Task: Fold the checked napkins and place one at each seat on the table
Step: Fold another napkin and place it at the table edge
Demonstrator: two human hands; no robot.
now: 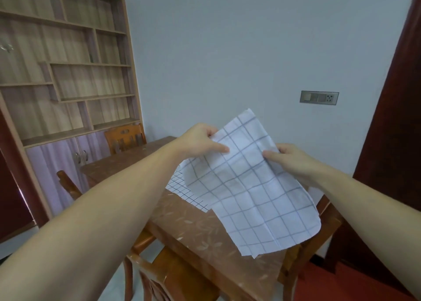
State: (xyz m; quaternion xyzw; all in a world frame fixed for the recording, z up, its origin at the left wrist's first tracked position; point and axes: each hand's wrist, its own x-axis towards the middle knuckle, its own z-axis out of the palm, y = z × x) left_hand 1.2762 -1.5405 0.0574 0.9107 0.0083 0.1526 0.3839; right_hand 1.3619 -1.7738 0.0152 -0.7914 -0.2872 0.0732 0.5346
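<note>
left hand [200, 141] and right hand [293, 159] fingers pinching checked napkin [250, 186] above table [193, 227], second napkin [182, 186] lying beneath

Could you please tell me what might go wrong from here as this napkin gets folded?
1. The left hand and right hand pinch the held napkin only near its top, in the air. Its lower part hangs loose and curved, so a fold made now may come out crooked.
2. Its hanging part seems to pass just over the second napkin on the table and could drag or rumple it.
</note>
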